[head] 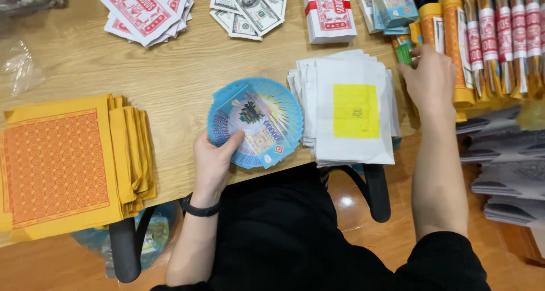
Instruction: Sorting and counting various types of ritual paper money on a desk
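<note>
Left hand: the left hand [213, 163] reaches up over the near edge of the desk [170, 75], a black band on its wrist, forearm rising from the lap. Its thumb lies on top of a round fan of blue paper notes [255, 122], fingers tucked underneath, pinching the fan at its lower left rim.
Blue fan: it rests spread flat near the middle of the desk's near edge, just left of the white stack.
Right hand: the right hand [430, 78] stretches forward, arm nearly straight, back of the hand up. Its fingertips touch a small green item [404, 54] near the desk's far right side; whether they grip it cannot be told.
White stack: a pile of white envelopes with a yellow panel [353, 112] lies between the two hands.
Left side: a stack of yellow-orange patterned sheets [62, 163] overhangs the near left corner.
Far edge: red-printed notes [147, 10], grey banknote-style paper [250, 8] and a banded bundle [329, 10].
Right edge: orange and gold rolls [488, 36] stand in a row.
</note>
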